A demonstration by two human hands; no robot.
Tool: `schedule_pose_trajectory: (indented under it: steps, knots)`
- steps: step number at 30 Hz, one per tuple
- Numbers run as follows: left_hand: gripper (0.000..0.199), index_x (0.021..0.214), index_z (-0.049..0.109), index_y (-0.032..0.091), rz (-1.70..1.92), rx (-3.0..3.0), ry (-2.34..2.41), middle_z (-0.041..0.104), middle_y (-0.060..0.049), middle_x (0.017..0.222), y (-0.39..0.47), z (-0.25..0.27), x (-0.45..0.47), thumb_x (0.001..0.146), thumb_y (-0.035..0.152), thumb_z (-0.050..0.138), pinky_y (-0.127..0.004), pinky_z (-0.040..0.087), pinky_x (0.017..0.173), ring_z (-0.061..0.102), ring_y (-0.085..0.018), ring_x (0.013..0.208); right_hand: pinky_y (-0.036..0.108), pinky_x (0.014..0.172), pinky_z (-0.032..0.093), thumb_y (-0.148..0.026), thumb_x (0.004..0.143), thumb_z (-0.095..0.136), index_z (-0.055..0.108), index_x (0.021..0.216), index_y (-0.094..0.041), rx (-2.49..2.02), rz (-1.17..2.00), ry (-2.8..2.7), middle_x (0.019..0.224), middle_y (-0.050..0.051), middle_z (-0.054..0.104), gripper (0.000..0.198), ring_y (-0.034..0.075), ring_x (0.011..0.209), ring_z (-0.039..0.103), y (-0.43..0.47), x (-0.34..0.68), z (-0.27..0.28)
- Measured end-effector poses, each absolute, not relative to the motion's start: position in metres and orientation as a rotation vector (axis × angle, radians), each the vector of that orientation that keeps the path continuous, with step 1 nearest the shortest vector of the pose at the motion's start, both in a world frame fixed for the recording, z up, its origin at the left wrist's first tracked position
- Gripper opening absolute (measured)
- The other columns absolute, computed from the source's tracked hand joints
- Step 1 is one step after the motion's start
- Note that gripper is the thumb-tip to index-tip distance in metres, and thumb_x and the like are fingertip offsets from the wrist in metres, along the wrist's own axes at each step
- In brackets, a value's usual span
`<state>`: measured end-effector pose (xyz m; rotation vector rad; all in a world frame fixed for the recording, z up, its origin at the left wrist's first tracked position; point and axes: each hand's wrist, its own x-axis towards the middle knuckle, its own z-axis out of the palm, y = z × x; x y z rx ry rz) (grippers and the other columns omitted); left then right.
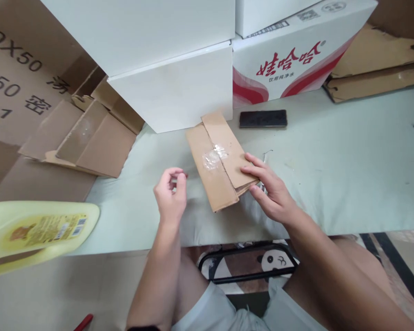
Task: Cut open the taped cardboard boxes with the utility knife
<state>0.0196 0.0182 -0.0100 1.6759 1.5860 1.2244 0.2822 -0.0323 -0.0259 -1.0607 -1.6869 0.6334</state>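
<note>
A small flat brown cardboard box (232,147) lies tilted over the middle of the table, with clear, wrinkled tape across its top seam. My right hand (271,191) grips its right corner, fingers on top and thumb at the open end. To the left of the box and apart from it, my left hand (170,191) is closed, thumb against the curled fingers. Whether anything is pinched there, I cannot make out. Part of a thin, shiny thing (265,158) shows behind my right hand; its kind is unclear.
A black phone (263,118) lies before a white and red carton (283,69) and plain white boxes (179,87). Opened cardboard boxes (103,142) stand left, near a yellow bottle (86,211). More cardboard (376,82) leans back right. The pale green tablecloth (348,170) covers the table.
</note>
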Motion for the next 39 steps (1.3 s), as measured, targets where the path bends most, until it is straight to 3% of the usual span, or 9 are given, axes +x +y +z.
schedule_pose_trajectory:
  steps: [3, 6, 8, 10, 14, 17, 23, 30, 39]
  knots:
    - [0.037, 0.125, 0.067, 0.025, 1.501, 2.104, 1.160, 0.071, -0.009, 0.130, 0.013, -0.006, 0.027, 0.097, 0.047, 0.056, -0.048, 0.052, 0.108, 0.063, -0.028, 0.130, 0.057, 0.120, 0.043, -0.036, 0.102, 0.054, 0.057, 0.142, -0.031, -1.059, 0.638, -1.735, 0.163, 0.011, 0.047, 0.040, 0.030, 0.152, 0.045, -0.034, 0.281, -0.027]
    - [0.041, 0.137, 0.063, 0.028, 1.287, 2.399, 0.936, 0.064, -0.009, 0.144, 0.012, -0.009, 0.034, 0.101, 0.044, 0.049, -0.057, 0.037, 0.123, 0.053, -0.030, 0.144, 0.063, 0.123, 0.035, -0.042, 0.102, 0.052, 0.051, 0.147, -0.034, -1.129, 0.603, -1.807, 0.166, 0.009, 0.044, 0.046, 0.033, 0.156, 0.037, -0.035, 0.281, -0.030]
    - [0.043, 0.136, 0.064, 0.028, 1.243, 2.454, 0.950, 0.064, -0.009, 0.143, 0.015, -0.014, 0.036, 0.103, 0.047, 0.044, -0.057, 0.036, 0.124, 0.053, -0.029, 0.143, 0.066, 0.123, 0.030, -0.046, 0.104, 0.044, 0.046, 0.152, -0.035, -1.196, 0.540, -1.794, 0.164, 0.008, 0.046, 0.049, 0.035, 0.157, 0.034, -0.034, 0.282, -0.034]
    - [0.045, 0.135, 0.065, 0.029, 1.278, 2.452, 0.965, 0.065, -0.009, 0.141, 0.017, -0.020, 0.037, 0.104, 0.050, 0.040, -0.056, 0.036, 0.125, 0.053, -0.027, 0.142, 0.063, 0.117, 0.038, -0.047, 0.104, 0.038, 0.047, 0.151, -0.032, -1.321, 0.439, -1.686, 0.154, 0.010, 0.057, 0.050, 0.035, 0.148, 0.047, -0.032, 0.285, -0.039]
    - [0.042, 0.138, 0.062, 0.028, 1.340, 2.417, 0.897, 0.062, -0.009, 0.142, 0.018, -0.024, 0.039, 0.105, 0.043, 0.041, -0.054, 0.034, 0.126, 0.050, -0.026, 0.145, 0.049, 0.081, 0.055, -0.048, 0.093, 0.055, 0.064, 0.131, -0.020, -1.868, 0.283, -1.530, 0.108, 0.016, 0.074, 0.047, 0.033, 0.094, 0.071, -0.028, 0.292, -0.043]
    - [0.041, 0.138, 0.061, 0.027, 1.356, 2.404, 0.873, 0.061, -0.009, 0.143, 0.017, -0.023, 0.041, 0.105, 0.041, 0.041, -0.053, 0.033, 0.127, 0.050, -0.026, 0.144, 0.043, 0.068, 0.051, -0.050, 0.092, 0.054, 0.059, 0.135, -0.015, -2.256, 0.480, -1.695, 0.104, 0.018, 0.075, 0.055, 0.036, 0.088, 0.071, -0.028, 0.293, -0.032]
    - [0.042, 0.139, 0.058, 0.029, 1.300, 2.466, 0.913, 0.061, -0.008, 0.142, 0.017, -0.020, 0.041, 0.106, 0.045, 0.037, -0.056, 0.035, 0.126, 0.054, -0.026, 0.140, 0.042, 0.072, 0.048, -0.039, 0.097, 0.042, 0.037, 0.155, -0.017, -2.482, 0.788, -1.855, 0.118, 0.021, 0.074, 0.062, 0.041, 0.102, 0.073, -0.027, 0.287, -0.006]
    - [0.042, 0.139, 0.058, 0.029, 1.306, 2.454, 0.924, 0.059, -0.008, 0.143, 0.017, -0.023, 0.040, 0.106, 0.044, 0.038, -0.056, 0.034, 0.127, 0.047, -0.027, 0.146, 0.041, 0.069, 0.046, -0.032, 0.091, 0.046, 0.037, 0.156, -0.018, -2.409, 0.746, -1.720, 0.105, 0.013, 0.078, 0.067, 0.037, 0.093, 0.072, -0.026, 0.291, -0.009]
    - [0.067, 0.148, 0.050, 0.030, 1.034, 2.587, 0.790, 0.055, -0.011, 0.148, 0.008, -0.013, 0.044, 0.094, 0.070, 0.048, -0.064, 0.030, 0.126, 0.038, -0.037, 0.151, 0.035, 0.065, 0.050, -0.034, 0.081, 0.063, 0.066, 0.103, -0.023, -1.810, 0.278, -1.169, 0.090, 0.004, 0.070, 0.024, 0.017, 0.064, 0.059, -0.029, 0.305, -0.006]
